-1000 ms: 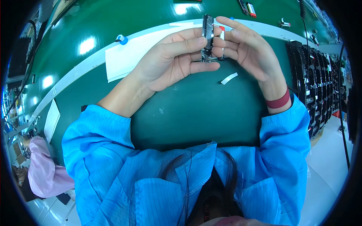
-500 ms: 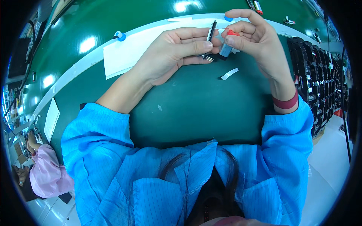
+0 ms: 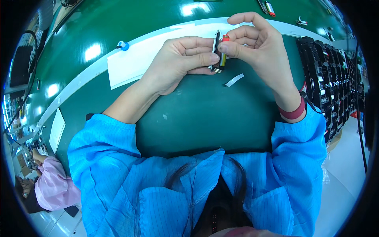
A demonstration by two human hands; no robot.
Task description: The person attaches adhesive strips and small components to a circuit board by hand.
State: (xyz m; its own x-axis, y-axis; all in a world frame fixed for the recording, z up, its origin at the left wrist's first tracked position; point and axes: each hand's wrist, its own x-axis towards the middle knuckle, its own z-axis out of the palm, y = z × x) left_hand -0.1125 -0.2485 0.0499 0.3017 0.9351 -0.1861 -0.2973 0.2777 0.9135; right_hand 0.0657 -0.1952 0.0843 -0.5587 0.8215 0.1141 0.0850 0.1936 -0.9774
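Between the thumb and fingers of my left hand [image 3: 183, 57] stands a small, narrow circuit board [image 3: 216, 45] with metal pins at its lower end. My right hand [image 3: 256, 45] pinches a slim battery cell [image 3: 223, 59], red at the top and shiny olive below. Cell and board are side by side, nearly parallel; whether they touch I cannot tell. My right index finger is raised off the cell. On the green mat just below the hands lies a small white strip [image 3: 235, 80].
White paper sheets [image 3: 126, 69] lie beyond my left forearm, near a blue-capped item [image 3: 123, 46]. Black trays [image 3: 327, 83] are stacked at the right. Another red-ended cell [image 3: 270, 8] lies at the far side. A person in a pink sleeve [image 3: 55, 183] sits at far left.
My right hand has moved left and turned the cell upright, bringing it close against the board. The board, in my left hand, has shifted slightly left and down.
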